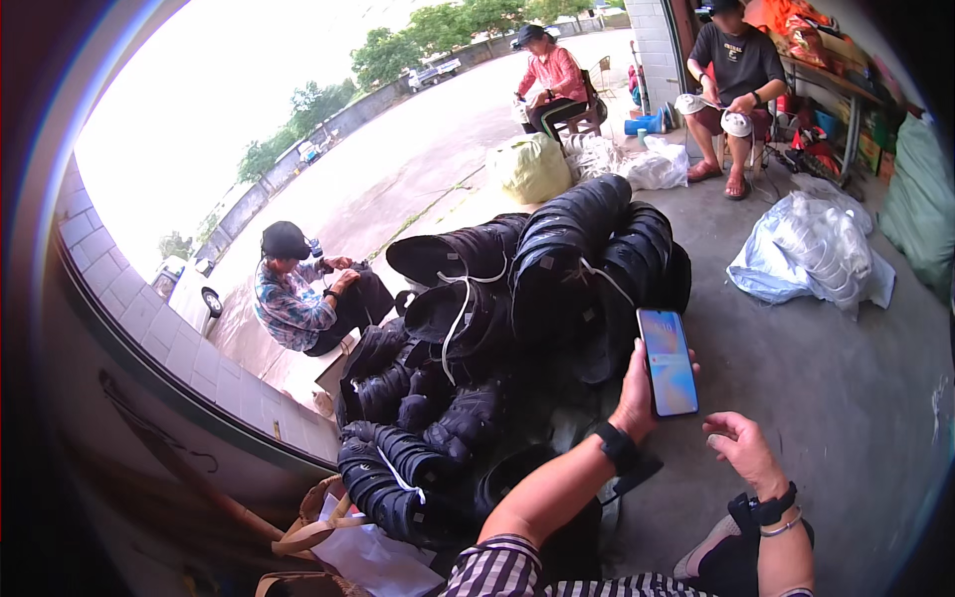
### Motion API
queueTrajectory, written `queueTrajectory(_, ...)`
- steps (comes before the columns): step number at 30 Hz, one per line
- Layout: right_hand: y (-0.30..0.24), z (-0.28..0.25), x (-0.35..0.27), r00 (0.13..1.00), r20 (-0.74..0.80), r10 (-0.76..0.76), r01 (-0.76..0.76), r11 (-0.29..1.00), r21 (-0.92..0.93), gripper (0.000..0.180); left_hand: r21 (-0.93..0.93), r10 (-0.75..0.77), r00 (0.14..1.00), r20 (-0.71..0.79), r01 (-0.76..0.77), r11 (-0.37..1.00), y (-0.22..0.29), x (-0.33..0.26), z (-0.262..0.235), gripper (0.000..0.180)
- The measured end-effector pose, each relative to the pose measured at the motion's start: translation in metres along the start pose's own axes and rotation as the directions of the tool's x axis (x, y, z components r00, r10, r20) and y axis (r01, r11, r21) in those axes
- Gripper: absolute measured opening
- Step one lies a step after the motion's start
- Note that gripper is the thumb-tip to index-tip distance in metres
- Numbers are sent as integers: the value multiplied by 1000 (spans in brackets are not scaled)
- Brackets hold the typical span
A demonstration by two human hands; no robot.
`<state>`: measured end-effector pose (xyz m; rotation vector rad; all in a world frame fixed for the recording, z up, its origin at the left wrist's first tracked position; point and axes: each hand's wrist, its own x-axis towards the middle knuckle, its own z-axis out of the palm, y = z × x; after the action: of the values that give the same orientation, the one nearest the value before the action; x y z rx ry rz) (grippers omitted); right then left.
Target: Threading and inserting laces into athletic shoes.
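Note:
In my left hand (637, 393) I hold a smartphone (668, 362) upright, its lit screen facing me. The fingers wrap round its lower left side and reach its right edge. My right hand (744, 448) is to the right of the phone and lower, apart from it, with fingers loosely bent and spread and nothing seen in them. Just beyond and left of the phone lies a big heap of stacked black cup-like pieces (572, 234). White ties (459, 328) hang round some of the stacks. Each wrist wears a black band.
Three people sit working: one (288, 289) at left, one (555, 85) far off, one (736, 75) at back right. A white plastic sack (811, 249) lies on the concrete floor (796, 368) at right. A basket (316, 517) with white sheeting stands at lower left.

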<state>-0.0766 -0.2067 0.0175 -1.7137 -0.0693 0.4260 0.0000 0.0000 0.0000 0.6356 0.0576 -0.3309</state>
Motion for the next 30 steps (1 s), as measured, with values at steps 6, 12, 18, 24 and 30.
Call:
queueTrajectory(6, 0, -6, 0, 997, 76, 29, -20, 994, -110, 32, 114, 161, 942, -293, -132, 985, 65, -28, -11, 67)
queueTrajectory(12, 4, 6, 5, 973, 220, 62, -35, 991, -126, 30, 196, 455, 730, -511, -416, 888, 148, -62, -99, 61)
queueTrajectory(18, 23, 4, 11, 969, 242, 49, 30, 949, -314, 30, 380, 636, 422, -646, -545, 748, 204, -91, -179, 55)
queueTrajectory(24, 22, 9, 15, 960, 270, 76, 52, 898, -437, 33, 463, 646, 201, -737, -547, 698, 251, -109, -218, 32)
queueTrajectory(30, 30, 12, 20, 940, 308, 144, 46, 844, -535, 33, 573, 647, 10, -762, -455, 682, 283, -104, -239, 28)
